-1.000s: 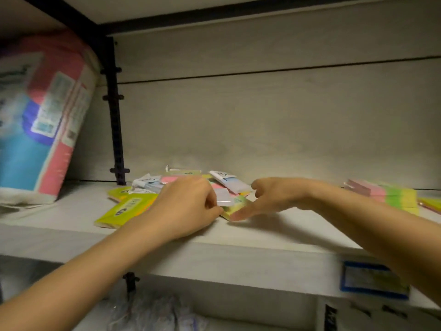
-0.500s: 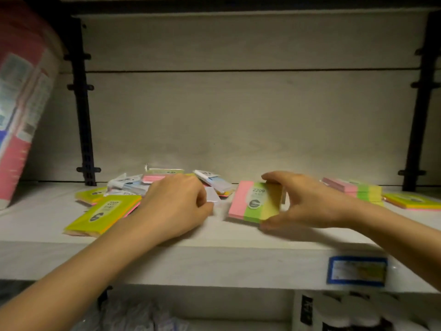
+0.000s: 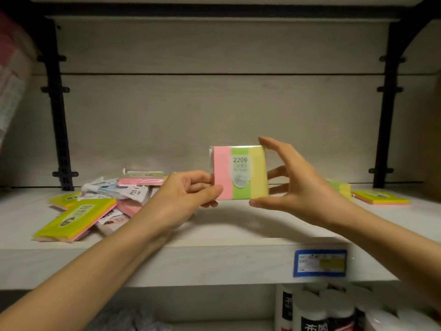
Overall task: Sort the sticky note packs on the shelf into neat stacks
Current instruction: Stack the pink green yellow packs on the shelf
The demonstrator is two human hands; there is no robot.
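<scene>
A wrapped sticky note pack with pink, green and yellow stripes, labelled 2209, is held upright above the white shelf. My left hand pinches its lower left edge and my right hand grips its right side. A jumbled pile of packs lies at the shelf's left, with a lime-green 2207 pack in front. Behind my right hand lies a striped pack, partly hidden. A flat yellow-green pack lies further right.
Black upright brackets stand at the back left and back right. A large pink and white package leans at the far left. A blue price label is on the shelf's front edge. Dark-labelled bottles fill the shelf below.
My right hand lifted the striped 2209 pack off the shelf and turned it upright. My left hand left the pile and took hold of the pack's left edge.
</scene>
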